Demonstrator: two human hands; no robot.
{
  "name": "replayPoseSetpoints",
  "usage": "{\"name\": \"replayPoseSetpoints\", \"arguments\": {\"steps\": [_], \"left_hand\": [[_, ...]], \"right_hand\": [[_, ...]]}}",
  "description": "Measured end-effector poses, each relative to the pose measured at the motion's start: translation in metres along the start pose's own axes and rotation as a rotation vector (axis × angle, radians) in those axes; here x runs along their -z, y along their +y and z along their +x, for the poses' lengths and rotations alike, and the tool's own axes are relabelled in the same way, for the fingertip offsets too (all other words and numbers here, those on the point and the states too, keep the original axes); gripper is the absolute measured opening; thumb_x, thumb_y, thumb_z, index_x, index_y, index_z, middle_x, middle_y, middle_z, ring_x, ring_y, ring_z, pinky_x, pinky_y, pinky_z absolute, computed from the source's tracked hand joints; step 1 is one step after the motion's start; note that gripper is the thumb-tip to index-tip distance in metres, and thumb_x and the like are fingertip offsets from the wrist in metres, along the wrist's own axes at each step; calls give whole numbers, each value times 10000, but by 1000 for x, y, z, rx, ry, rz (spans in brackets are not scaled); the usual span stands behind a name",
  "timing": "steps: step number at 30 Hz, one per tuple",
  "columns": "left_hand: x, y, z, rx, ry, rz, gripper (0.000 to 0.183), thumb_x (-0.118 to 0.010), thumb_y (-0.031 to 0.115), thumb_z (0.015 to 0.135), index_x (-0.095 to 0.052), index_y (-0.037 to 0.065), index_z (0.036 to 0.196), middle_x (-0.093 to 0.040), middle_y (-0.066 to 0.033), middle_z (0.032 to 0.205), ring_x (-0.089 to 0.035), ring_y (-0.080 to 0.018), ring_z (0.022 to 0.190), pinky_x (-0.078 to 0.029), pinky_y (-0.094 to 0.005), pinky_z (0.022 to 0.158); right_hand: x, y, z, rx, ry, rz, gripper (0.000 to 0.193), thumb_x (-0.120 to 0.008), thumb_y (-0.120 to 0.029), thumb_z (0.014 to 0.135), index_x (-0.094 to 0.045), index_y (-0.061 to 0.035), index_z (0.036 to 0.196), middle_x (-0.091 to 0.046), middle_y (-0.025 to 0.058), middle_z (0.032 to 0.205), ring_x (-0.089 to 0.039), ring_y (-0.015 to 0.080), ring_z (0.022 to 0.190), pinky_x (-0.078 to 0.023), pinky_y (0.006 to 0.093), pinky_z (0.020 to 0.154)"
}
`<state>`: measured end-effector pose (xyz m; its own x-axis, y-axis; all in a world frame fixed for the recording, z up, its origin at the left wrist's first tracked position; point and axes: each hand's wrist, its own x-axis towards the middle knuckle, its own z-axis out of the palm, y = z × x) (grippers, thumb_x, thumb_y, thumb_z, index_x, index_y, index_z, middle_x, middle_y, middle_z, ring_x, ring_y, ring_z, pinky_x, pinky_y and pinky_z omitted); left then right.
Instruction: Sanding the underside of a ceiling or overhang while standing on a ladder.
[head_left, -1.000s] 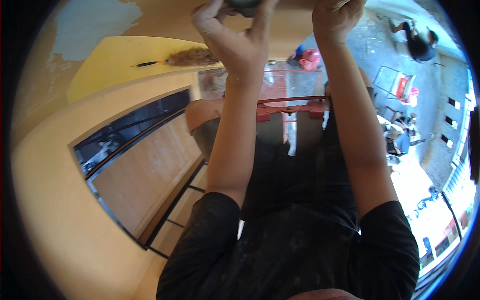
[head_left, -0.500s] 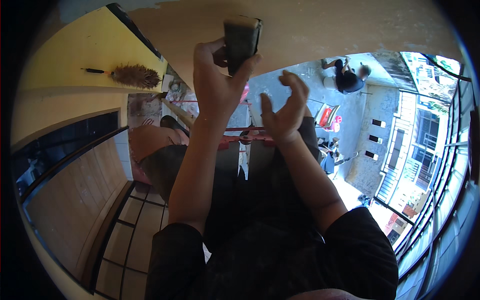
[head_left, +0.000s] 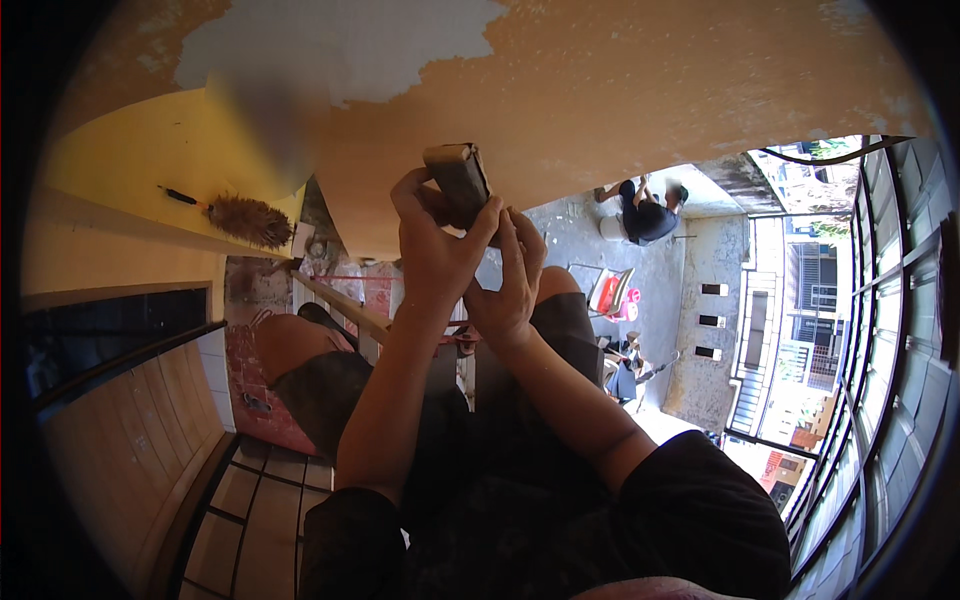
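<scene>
My left hand [head_left: 440, 240] is wrapped round a sanding block [head_left: 458, 180], a small block with a dark sheet folded over it and a tan end. Its thumb lies along the block's right edge. Against the lower right of the block, my right hand [head_left: 510, 285] has its fingers bent beside the left thumb; the exact contact of its fingertips is partly hidden. Just beyond the block spreads a tan painted surface [head_left: 620, 90] with pale bare patches along its far part.
Below my legs are a wooden rail [head_left: 345, 305] and a red bar. A feather duster [head_left: 248, 220] rests on a yellow ledge [head_left: 110, 170] at left. Far right, another person [head_left: 650, 215] sits near a white bucket [head_left: 612, 230]. A red-seated chair [head_left: 608, 293] stands below them.
The right hand, spread and apart before, has come in against the block and left hand. The left hand has lowered the block toward me. The view has tilted, showing more of the tan surface.
</scene>
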<state>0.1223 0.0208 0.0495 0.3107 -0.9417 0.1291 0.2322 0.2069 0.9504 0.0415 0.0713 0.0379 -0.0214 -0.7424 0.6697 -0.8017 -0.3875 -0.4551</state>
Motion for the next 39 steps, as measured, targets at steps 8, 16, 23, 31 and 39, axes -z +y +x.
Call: {"name": "replayPoseSetpoints", "arguments": {"steps": [8, 16, 23, 31, 39], "left_hand": [[1, 13, -3, -47, -116, 211, 455, -759, 152, 778, -437, -32, 1042, -594, -125, 856, -628, -172, 764, -520, -284, 643], [4, 16, 3, -291, -324, 169, 292, -709, 109, 794, -554, -3, 1015, -612, -132, 944, -628, -242, 821, -493, -328, 717], [29, -15, 27, -564, 55, 593, 495, -645, 146, 848, -438, 0, 1273, -368, -238, 1368, -382, -415, 1255, -404, -456, 976], [34, -39, 32, -426, -76, 644, 627, -600, 216, 893, -306, 50, 1422, -155, -257, 1496, -154, -458, 1376, -282, -501, 1082], [49, -47, 37, -441, -157, 593, 565, -552, 176, 914, -327, 82, 1424, -172, -212, 1509, -139, -454, 1380, -303, -503, 1077]], "right_hand": [[9, 8, 19, 51, 15, -90, 659, -788, -49, 638, -529, 20, 1240, -529, 177, 1176, -567, 300, 982, -481, 343, 771], [8, 14, 18, -303, 69, 121, 829, -814, -71, 676, -320, -19, 1341, -558, 135, 1019, -571, 228, 846, -427, 317, 684], [22, 17, 90, 169, 317, -178, 777, -849, -89, 643, -436, -41, 1298, -454, 149, 1012, -461, 258, 829, -422, 361, 698], [-14, 38, 57, 4, 305, -362, 716, -809, -114, 713, -445, -89, 1329, -388, 151, 1113, -437, 248, 924, -412, 352, 765], [-10, 25, 77, -30, 406, -303, 670, -721, -115, 806, -365, -18, 1365, -394, 171, 1155, -421, 248, 988, -428, 338, 742]]}}
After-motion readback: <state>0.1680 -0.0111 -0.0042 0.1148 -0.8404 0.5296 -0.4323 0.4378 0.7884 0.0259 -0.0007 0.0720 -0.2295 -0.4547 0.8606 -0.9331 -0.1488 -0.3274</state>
